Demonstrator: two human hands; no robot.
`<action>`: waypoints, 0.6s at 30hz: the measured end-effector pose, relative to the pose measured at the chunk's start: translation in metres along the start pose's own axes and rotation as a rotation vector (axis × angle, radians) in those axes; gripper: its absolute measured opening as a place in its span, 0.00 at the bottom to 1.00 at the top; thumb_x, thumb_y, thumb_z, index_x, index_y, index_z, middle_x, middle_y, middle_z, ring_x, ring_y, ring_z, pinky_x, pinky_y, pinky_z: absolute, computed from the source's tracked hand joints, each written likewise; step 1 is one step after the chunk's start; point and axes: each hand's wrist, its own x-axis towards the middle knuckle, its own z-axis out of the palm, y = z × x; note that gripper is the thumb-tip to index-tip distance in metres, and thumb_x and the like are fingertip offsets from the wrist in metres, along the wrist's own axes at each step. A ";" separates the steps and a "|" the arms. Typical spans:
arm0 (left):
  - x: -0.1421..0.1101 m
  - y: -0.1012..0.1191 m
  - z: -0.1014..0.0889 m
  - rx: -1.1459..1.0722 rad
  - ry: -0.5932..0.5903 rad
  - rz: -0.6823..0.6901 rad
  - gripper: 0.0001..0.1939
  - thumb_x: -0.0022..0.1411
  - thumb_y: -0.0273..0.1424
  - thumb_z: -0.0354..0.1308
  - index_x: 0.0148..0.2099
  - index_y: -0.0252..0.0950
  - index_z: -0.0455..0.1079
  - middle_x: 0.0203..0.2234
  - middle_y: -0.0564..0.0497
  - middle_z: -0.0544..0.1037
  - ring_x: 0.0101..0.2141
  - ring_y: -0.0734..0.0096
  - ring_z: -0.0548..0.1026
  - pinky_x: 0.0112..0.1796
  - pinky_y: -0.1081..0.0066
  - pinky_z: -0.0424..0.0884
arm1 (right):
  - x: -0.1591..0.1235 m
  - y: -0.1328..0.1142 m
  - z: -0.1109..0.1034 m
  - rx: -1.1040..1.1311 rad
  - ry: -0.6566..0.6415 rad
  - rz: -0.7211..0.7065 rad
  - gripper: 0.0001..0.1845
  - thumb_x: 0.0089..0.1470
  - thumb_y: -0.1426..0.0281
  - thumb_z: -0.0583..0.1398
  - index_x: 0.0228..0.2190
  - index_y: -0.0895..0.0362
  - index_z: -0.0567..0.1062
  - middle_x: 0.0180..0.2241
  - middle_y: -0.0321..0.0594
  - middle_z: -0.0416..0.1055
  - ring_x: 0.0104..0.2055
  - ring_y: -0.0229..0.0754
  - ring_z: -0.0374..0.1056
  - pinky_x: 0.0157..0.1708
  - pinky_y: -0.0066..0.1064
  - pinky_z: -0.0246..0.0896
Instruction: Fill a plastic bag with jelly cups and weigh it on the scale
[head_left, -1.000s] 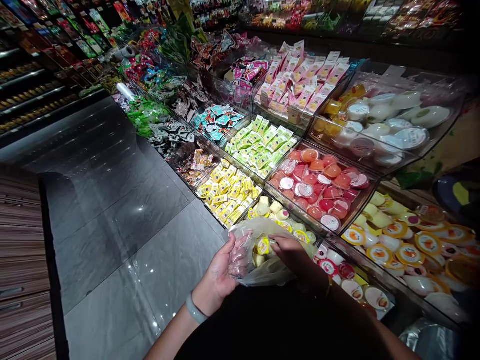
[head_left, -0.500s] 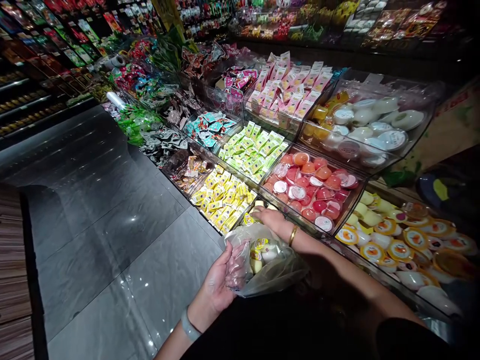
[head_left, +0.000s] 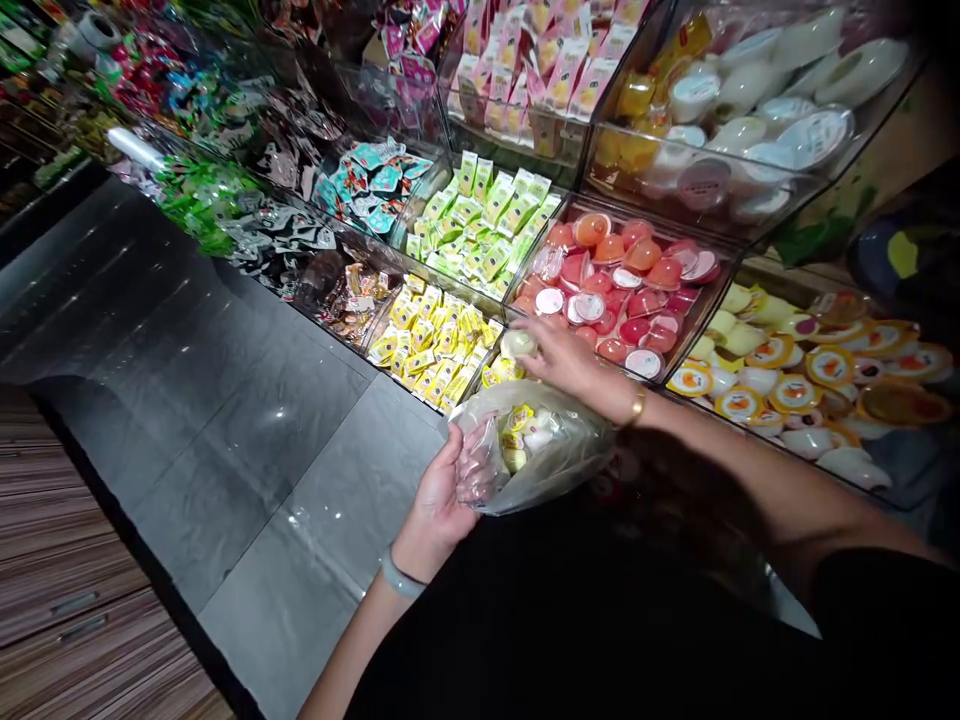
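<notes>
Cup point(head_left: 519, 343) seemingly between fingers point(head_left: 541, 352).

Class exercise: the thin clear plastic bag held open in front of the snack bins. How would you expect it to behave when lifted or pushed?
The plastic bag is probably floppy: it sags and wrinkles around the jelly cups inside. It likely slumps shut unless held, since the left hand bunches its rim. The film looks glossy, so perhaps slippery.
</notes>
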 end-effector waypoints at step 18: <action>0.015 -0.006 0.017 0.284 0.036 0.016 0.25 0.75 0.41 0.38 0.60 0.36 0.68 0.18 0.59 0.60 0.14 0.79 0.59 0.15 0.80 0.58 | -0.134 -0.014 0.073 0.393 0.018 0.045 0.22 0.58 0.71 0.63 0.53 0.45 0.75 0.63 0.35 0.65 0.57 0.49 0.69 0.58 0.39 0.65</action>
